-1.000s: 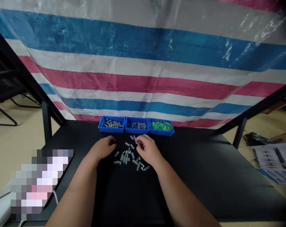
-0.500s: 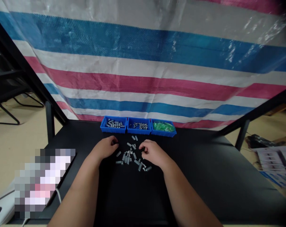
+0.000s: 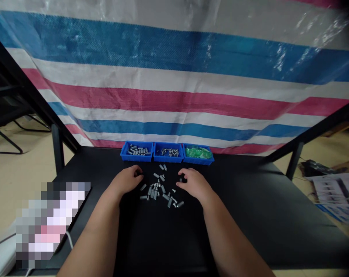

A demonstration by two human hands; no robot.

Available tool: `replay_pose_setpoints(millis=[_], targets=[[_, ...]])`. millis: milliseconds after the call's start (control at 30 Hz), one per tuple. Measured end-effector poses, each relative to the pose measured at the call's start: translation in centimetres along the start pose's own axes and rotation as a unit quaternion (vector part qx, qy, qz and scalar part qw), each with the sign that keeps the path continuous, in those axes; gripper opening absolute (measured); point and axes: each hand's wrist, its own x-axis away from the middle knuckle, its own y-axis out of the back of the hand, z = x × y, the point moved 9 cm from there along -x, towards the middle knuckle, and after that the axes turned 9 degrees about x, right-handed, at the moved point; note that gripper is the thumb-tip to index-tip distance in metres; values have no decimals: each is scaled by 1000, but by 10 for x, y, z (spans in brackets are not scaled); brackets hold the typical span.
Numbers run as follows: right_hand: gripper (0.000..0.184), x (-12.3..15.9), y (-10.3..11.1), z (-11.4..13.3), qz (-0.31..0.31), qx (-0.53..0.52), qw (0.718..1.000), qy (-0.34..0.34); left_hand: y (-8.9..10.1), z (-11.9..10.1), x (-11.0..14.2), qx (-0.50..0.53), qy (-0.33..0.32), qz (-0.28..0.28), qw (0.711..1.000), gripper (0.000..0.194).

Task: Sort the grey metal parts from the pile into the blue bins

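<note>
My left hand (image 3: 129, 178) rests on the black table left of a loose pile of small metal parts. Its fingers curl loosely, thumb and forefinger apart, and I see nothing between them. To the right of the pile, my right hand (image 3: 192, 182) has thumb and fingers spread apart. A tiny dark spot shows in that gap, too small to make out. Between the hands lie grey metal cylinders (image 3: 155, 193) and small screws (image 3: 174, 191), scattered at various angles. A pair of cylinders (image 3: 163, 167) lies farther back, nearer the bins.
Three blue bins stand in a row at the back: a left bin (image 3: 136, 158) with cylinders, a middle bin (image 3: 167, 159) with screws, a right bin (image 3: 197, 160) with a green plastic bag. A blurred-out device (image 3: 55, 219) with a cable lies left. Striped sheeting (image 3: 174, 100) hangs behind.
My right hand has drawn back to the right and its fingers have parted. The metal part pinched in it a second ago no longer shows there. The left hand has stayed in place.
</note>
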Motion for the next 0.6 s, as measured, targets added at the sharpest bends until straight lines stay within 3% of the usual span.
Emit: replay_pose_setpoints(millis=[133, 267, 333, 500, 600], targets=[[19, 1, -5, 1, 32, -29, 999, 2, 0, 1, 0, -7, 5, -1, 1000, 31], [17, 1, 11, 23, -47, -107, 990, 77, 0, -3, 0, 4, -10, -1, 1000, 29], [15, 1, 13, 31, -55, -127, 985, 106, 4, -9, 1, 28, -30, -15, 999, 26], [18, 4, -4, 43, 40, -89, 985, 143, 19, -15, 5, 75, -47, -82, 993, 22], [16, 2, -5, 52, 45, -56, 987, 141, 16, -12, 3, 57, -42, -68, 995, 22]])
